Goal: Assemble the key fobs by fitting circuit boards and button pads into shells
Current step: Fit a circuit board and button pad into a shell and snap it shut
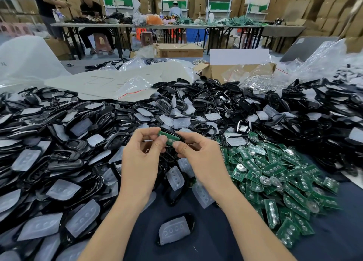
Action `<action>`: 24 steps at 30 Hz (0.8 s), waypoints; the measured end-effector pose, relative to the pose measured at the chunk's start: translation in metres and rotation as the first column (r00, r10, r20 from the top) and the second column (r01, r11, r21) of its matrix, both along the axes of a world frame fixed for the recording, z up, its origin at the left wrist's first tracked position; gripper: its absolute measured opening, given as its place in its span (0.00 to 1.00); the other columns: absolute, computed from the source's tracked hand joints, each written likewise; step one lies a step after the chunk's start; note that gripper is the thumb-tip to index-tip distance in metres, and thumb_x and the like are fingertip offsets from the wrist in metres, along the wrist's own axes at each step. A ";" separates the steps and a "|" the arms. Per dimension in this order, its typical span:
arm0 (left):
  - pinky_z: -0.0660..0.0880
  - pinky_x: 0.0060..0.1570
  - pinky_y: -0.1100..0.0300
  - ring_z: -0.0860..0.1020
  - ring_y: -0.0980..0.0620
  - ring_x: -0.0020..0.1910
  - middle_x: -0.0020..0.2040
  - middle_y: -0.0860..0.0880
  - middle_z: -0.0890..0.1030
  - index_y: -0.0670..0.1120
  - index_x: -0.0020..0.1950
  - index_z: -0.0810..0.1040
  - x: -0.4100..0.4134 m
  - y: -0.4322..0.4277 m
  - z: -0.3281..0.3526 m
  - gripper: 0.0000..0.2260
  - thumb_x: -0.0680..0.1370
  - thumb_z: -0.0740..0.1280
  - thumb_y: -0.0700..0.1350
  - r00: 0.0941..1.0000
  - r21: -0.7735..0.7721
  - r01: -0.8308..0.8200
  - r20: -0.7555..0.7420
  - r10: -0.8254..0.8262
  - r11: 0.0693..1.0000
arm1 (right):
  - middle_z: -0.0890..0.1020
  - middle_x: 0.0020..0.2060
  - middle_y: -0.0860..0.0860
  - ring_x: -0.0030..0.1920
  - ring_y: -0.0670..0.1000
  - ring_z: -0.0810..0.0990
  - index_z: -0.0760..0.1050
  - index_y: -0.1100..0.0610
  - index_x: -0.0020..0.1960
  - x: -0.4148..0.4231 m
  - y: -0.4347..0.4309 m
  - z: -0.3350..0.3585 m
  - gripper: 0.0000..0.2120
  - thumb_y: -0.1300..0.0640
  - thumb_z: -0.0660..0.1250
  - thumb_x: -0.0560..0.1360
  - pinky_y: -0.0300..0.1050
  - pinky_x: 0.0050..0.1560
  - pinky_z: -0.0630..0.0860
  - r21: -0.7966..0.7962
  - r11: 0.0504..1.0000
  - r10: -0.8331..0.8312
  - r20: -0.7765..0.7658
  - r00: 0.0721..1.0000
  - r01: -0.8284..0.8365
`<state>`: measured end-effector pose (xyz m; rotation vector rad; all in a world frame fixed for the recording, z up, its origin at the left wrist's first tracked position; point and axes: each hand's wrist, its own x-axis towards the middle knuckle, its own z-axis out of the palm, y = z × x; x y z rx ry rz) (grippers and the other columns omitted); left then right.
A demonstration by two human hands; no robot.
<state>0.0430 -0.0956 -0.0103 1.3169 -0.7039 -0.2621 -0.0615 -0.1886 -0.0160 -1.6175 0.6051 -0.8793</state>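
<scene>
Green circuit board (169, 138) is pinched by left hand (140, 156) and right hand (198, 155); the black shell (168, 131) behind it is largely hidden by fingers.

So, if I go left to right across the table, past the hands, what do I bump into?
Shell pile → left hand → board, pinched by both hands → right hand → board heap → more shells.
</scene>
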 end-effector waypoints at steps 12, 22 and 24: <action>0.79 0.51 0.55 0.83 0.50 0.47 0.43 0.54 0.84 0.54 0.50 0.81 0.001 -0.001 -0.003 0.08 0.78 0.72 0.40 1.000 0.011 -0.013 -0.014 0.013 1.000 | 0.87 0.44 0.44 0.45 0.46 0.86 0.84 0.48 0.57 -0.001 0.001 0.001 0.10 0.55 0.75 0.76 0.53 0.54 0.83 0.010 1.000 0.008 -0.025 1.000 -0.007; 0.80 0.51 0.52 0.82 0.54 0.49 0.49 0.57 0.84 0.56 0.51 0.80 -0.002 0.002 0.000 0.07 0.79 0.72 0.43 1.000 0.039 -0.009 -0.015 0.010 0.999 | 0.87 0.44 0.45 0.43 0.46 0.86 0.83 0.43 0.52 -0.003 0.002 0.003 0.09 0.56 0.75 0.76 0.45 0.51 0.84 0.059 0.997 0.042 0.014 0.999 -0.043; 0.80 0.50 0.53 0.82 0.55 0.48 0.49 0.55 0.84 0.57 0.53 0.80 -0.001 0.002 0.000 0.09 0.79 0.72 0.43 1.000 0.034 0.005 -0.014 -0.005 0.999 | 0.88 0.44 0.46 0.43 0.47 0.86 0.83 0.43 0.51 -0.003 0.003 0.004 0.09 0.56 0.75 0.76 0.44 0.50 0.84 0.068 0.996 0.050 0.022 0.999 -0.051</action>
